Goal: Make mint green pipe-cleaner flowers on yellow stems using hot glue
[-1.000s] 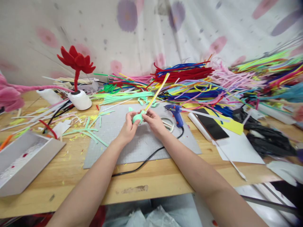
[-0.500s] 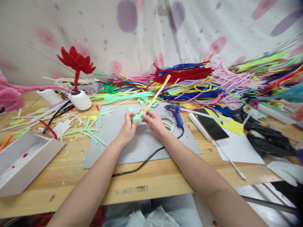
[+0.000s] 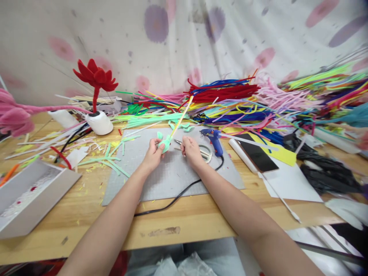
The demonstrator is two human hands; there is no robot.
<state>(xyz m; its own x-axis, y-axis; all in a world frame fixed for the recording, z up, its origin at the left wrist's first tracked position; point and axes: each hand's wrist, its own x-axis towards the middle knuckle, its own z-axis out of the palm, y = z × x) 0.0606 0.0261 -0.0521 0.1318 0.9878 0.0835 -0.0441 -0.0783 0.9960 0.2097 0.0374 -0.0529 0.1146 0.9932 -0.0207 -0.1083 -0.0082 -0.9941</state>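
My left hand is closed around a mint-green pipe-cleaner flower with leaf-like petals. A yellow pipe-cleaner stem with a pale middle slants up to the right out of it. My right hand, apart from the flower, has its fingers curled in; whether anything sits in them is hidden. Behind and beneath this hand are scissors, with blade tips showing left of the fingers and the pale handle to the right. Both hands are above a grey cutting mat. More mint-green petals lie at its far edge.
A blue glue gun lies right of the scissors, its black cord crossing the mat. Farther right is a phone. Pipe-cleaner bundles line the back. On the left are a red flower and a grey box.
My right hand has let go of the flower and moved slightly right and down, its fingers now curled. The flower and stem, still in my left hand, have shifted a little left.
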